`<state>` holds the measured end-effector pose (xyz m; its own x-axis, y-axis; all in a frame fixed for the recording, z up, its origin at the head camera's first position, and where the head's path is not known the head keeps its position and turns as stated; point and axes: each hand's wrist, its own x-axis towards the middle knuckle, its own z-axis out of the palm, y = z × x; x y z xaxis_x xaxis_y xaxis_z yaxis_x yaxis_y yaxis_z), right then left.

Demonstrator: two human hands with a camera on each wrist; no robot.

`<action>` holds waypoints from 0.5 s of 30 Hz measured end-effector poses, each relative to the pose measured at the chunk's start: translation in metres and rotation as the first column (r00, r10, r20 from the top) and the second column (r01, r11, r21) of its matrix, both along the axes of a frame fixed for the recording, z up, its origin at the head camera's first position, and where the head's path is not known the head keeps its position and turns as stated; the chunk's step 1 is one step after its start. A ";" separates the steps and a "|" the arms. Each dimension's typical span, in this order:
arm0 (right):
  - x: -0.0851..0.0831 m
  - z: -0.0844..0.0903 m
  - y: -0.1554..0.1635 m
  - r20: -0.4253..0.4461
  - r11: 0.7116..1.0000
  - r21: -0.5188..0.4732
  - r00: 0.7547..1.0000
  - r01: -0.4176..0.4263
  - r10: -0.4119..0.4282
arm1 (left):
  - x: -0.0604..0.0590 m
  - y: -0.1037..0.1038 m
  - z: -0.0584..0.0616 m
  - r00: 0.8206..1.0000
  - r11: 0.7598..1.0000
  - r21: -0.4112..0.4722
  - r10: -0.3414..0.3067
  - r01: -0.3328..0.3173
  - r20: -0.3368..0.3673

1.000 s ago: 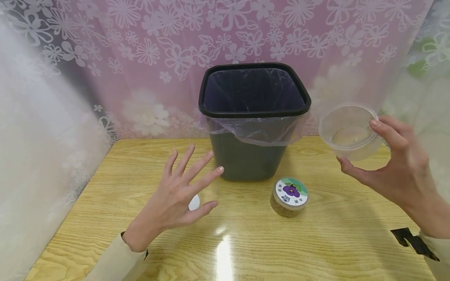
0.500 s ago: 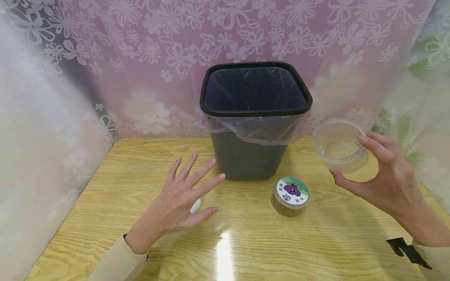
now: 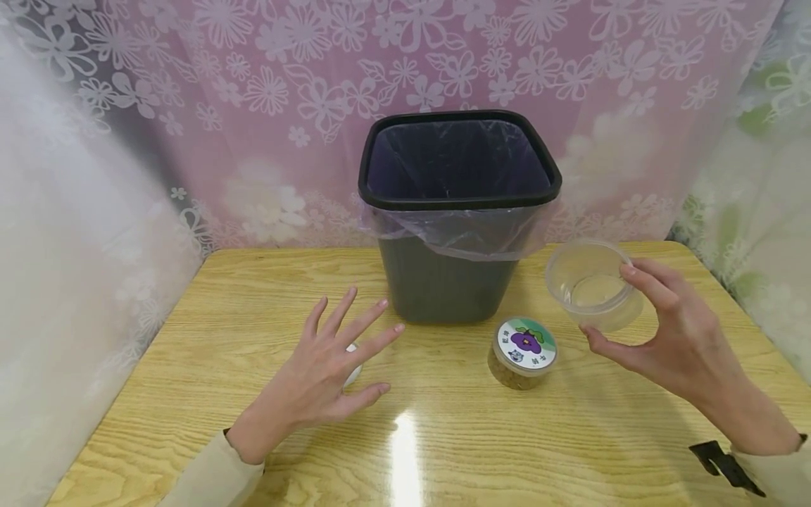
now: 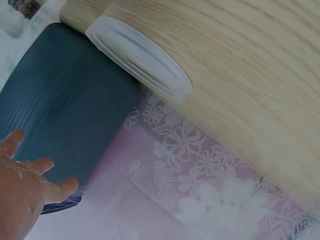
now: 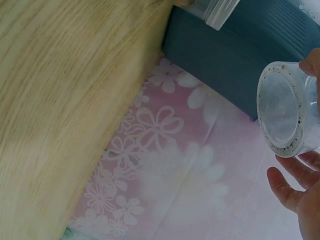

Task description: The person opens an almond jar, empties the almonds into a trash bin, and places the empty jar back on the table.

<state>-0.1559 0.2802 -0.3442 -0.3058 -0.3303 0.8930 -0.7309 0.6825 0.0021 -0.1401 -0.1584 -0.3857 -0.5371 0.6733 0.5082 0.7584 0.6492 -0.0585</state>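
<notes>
My right hand grips an empty clear plastic tub between thumb and fingers, just above the table to the right of the bin; the right wrist view shows the tub's crumb-flecked base. My left hand hovers open with fingers spread over a white lid lying on the table, mostly hidden under it; in the left wrist view the lid lies flat on the wood. A closed tub with a purple-flower label stands between my hands.
A black bin lined with a clear bag stands at the back middle of the wooden table. Floral curtains hang behind and on both sides. A black mark sits near the table's right front.
My right hand has brought the clear tub down and leftward toward the table. My left hand has sunk slightly over the white lid.
</notes>
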 end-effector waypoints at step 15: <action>0.004 -0.009 -0.014 -0.018 0.997 -0.006 0.997 -0.070 0.070 | -0.003 -0.006 -0.007 0.996 0.998 0.000 0.056 -0.056 0.071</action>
<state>-0.1523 0.2664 -0.3533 -0.2662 -0.3446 0.9002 -0.7771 0.6293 0.0112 -0.1432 -0.1647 -0.3927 -0.6088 0.6402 0.4685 0.7229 0.6909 -0.0048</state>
